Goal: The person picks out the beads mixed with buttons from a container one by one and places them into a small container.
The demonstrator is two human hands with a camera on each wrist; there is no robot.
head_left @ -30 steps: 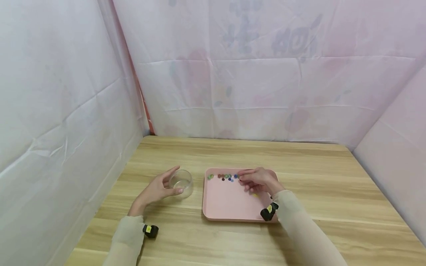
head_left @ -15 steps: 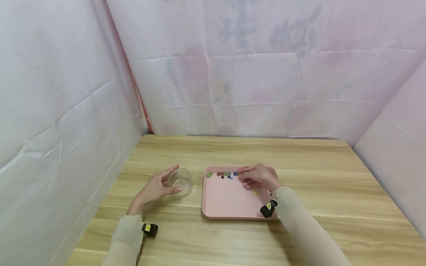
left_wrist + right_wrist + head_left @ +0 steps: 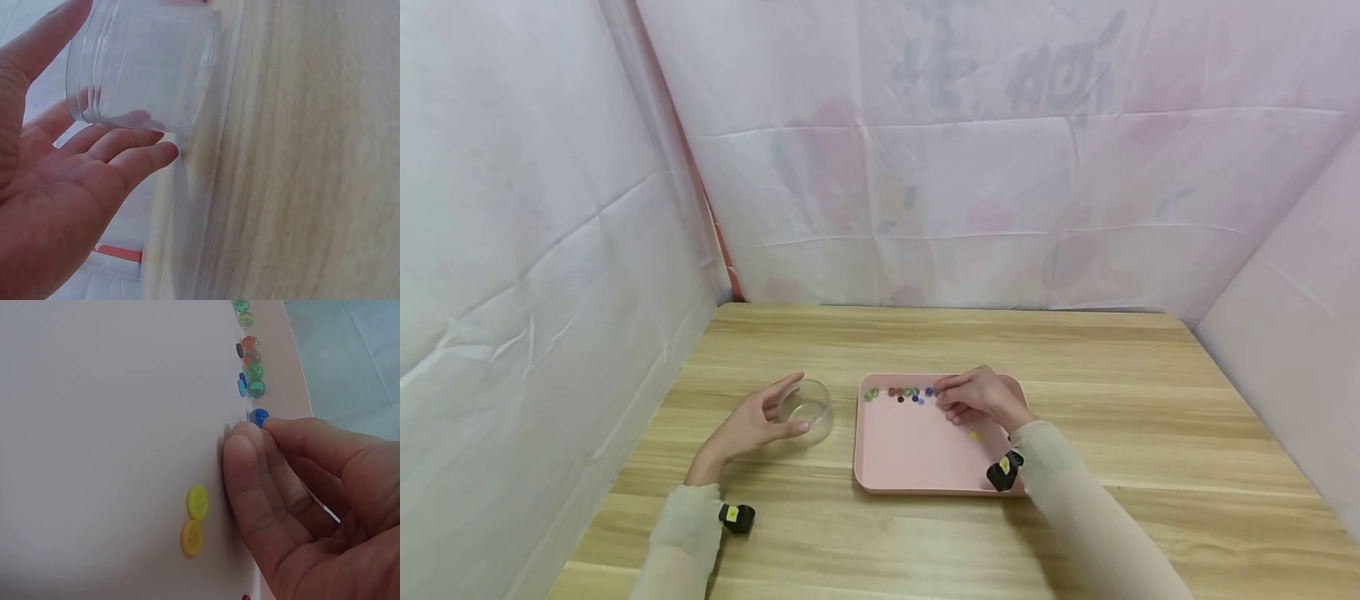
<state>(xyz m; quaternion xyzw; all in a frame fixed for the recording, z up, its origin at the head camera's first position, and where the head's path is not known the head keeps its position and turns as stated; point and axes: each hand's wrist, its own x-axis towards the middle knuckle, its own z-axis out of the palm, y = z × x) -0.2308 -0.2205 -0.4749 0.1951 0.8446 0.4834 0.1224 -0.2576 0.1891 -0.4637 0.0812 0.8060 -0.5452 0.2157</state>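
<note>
A clear round jar (image 3: 806, 410) stands on the table left of the tray. My left hand (image 3: 758, 425) holds it from the side, thumb on the near side and fingers on the far side. In the left wrist view, the ridged rim of the jar (image 3: 147, 62) faces the palm. Over the far right part of the pink tray (image 3: 917, 454), my right hand (image 3: 981, 396) has its thumb and bent fingers close together. In the right wrist view, the thumb meets a blue marble (image 3: 259, 417); whether the fingertips pinch it or something hidden is unclear.
Several green and reddish marbles (image 3: 254, 372) line the tray's far edge. Beside them lie dark and blue buttons (image 3: 242, 386). Two yellow buttons (image 3: 197, 502) lie below the right hand, with a red piece (image 3: 246, 597) farther off. White cloth walls (image 3: 962, 208) surround the wooden table (image 3: 925, 550).
The right hand's lower fingers have drawn in slightly, and more of the yellow buttons shows. The left hand and jar keep their place. The head view has shifted slightly.
</note>
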